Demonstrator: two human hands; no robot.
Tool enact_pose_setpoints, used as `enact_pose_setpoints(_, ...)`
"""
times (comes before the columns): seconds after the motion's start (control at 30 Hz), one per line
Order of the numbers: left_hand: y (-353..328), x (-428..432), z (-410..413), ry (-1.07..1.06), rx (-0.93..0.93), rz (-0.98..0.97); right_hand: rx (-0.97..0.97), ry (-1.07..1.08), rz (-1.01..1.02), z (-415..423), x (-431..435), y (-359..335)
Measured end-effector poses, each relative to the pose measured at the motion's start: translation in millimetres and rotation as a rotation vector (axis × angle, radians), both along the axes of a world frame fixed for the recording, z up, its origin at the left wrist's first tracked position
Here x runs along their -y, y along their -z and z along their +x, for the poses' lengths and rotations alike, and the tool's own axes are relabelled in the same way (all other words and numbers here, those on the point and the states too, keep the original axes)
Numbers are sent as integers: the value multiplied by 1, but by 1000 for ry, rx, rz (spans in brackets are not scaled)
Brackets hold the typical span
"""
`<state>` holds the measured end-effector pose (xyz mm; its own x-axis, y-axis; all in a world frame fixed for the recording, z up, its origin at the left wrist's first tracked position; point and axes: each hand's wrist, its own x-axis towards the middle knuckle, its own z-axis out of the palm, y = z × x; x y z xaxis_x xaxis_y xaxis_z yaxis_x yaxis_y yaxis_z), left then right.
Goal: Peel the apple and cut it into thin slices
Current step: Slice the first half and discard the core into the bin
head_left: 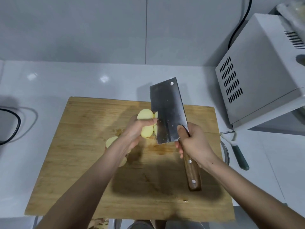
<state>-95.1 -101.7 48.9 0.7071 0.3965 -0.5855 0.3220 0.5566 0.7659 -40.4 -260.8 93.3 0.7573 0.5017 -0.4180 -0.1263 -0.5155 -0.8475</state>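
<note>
A peeled, pale yellow apple piece (146, 124) sits near the middle of the wooden cutting board (85, 171). My left hand (133, 134) holds it from the near side, with a finger laid across its top. My right hand (194, 142) grips the wooden handle of a cleaver (168, 111), thumb on the blade's flat. The blade edge is down in the apple's right side, where thin slices stand against the steel. More peeled apple (110, 141) lies on the board to the left, partly hidden by my left wrist.
A white microwave (257, 80) stands at the right with a black cord running up the wall. A green-handled peeler (237, 151) lies on the white counter right of the board, beside a glass bowl's rim (226, 152). A dark appliance edge shows far left.
</note>
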Motion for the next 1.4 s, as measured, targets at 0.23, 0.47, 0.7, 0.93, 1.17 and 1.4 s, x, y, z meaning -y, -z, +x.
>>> enact_pose_setpoints(0.23,3,9,-8,-98,30,-93,35,-7,21,-5,-1,-5)
enact_pose_setpoints(0.47,7,-10,-27,9,244,-600,-84,-44,70,1,11,-16)
enact_pose_setpoints(0.7,11,15,-27,-76,254,-739,-232,1,129,5,22,-19)
enact_pose_setpoints(0.93,5,25,-22,-111,233,-705,-251,-81,73,17,23,-31)
enact_pose_setpoints(1.17,-1,7,-18,-149,151,-714,-300,-180,-106,58,15,-64)
enact_pose_setpoints(1.4,13,-13,-25,-122,262,-670,397,-202,-66,40,20,-68)
